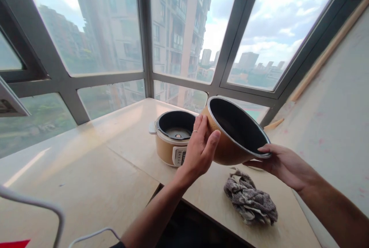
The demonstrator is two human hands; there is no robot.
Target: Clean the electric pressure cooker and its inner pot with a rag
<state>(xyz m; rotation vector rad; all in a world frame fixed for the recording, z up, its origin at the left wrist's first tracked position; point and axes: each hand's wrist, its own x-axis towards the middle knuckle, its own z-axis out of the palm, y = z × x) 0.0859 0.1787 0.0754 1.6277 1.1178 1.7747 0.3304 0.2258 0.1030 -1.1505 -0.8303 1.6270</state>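
Observation:
A rice cooker's inner pot [230, 140], tan outside and dark inside with a silvery rim, is held tilted above the counter, its mouth turned toward me. My right hand [281, 163] grips its rim at the lower right, thumb on the inside edge and fingers underneath. Against the pot's left outer side rests my left hand [200, 146], fingers stretched out and thumb apart. Behind that hand stands the rice cooker body [165, 144], lidless, with a dark inside and a button panel partly covered by the hand. A crumpled grey cloth [250, 198] lies below the pot.
A pale counter [95, 163] runs to the windows, whose frames [145, 29] close off the back. White cables [37, 203] curve at the lower left, near a red corner [14, 244]. A dark gap opens at the counter's front. The wall [340, 125] stands on the right.

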